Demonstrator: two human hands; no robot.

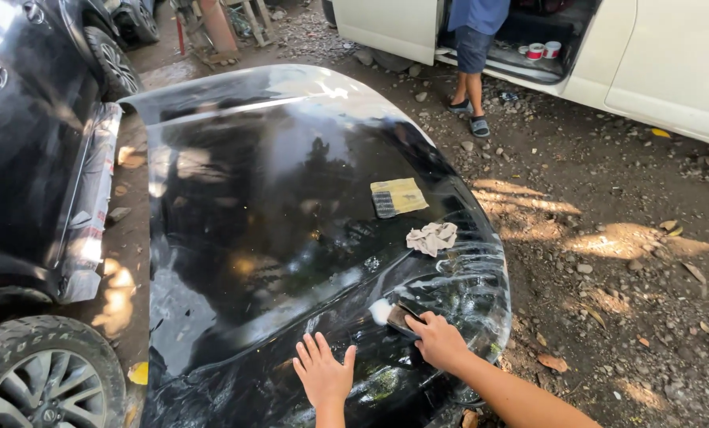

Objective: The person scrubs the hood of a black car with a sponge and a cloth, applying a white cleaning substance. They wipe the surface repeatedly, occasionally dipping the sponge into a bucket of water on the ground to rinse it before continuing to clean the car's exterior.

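A glossy black car hood [275,214] lies flat in front of me, wet near its lower right corner. My left hand [323,372] rests flat on the hood with fingers spread. My right hand [439,341] presses a small dark sanding pad [404,315] against the wet, foamy patch of the hood. A yellow sheet of sandpaper [398,196] and a crumpled beige rag [431,237] lie on the hood farther up.
A black car [29,143] with its wheel [41,372] stands close on the left. A person in blue shorts and sandals [472,55] stands at the open door of a white van [656,55] at the back. Dirt ground with stones and dry leaves lies on the right.
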